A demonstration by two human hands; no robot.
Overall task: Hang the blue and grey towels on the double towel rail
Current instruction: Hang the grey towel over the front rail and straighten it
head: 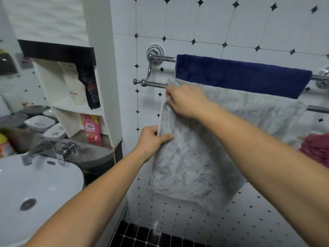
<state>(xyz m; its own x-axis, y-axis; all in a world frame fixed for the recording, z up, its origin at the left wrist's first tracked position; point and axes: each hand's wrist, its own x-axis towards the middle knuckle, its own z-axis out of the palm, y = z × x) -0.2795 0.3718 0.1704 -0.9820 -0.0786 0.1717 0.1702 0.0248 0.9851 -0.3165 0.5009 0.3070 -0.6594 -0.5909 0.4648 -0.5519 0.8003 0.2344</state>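
White tiles [204, 20] back the double towel rail [154, 84], where left hand [153, 141] and right hand [187, 100] pinch the grey towel [195, 166].

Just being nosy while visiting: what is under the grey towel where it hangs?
The rail's front bar runs under the grey towel, bare only at its ends. The stretch between, and the tiled wall behind, are covered.

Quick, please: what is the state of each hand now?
Left hand: pinches the grey towel at its side edge.
Right hand: grips the grey towel higher up.
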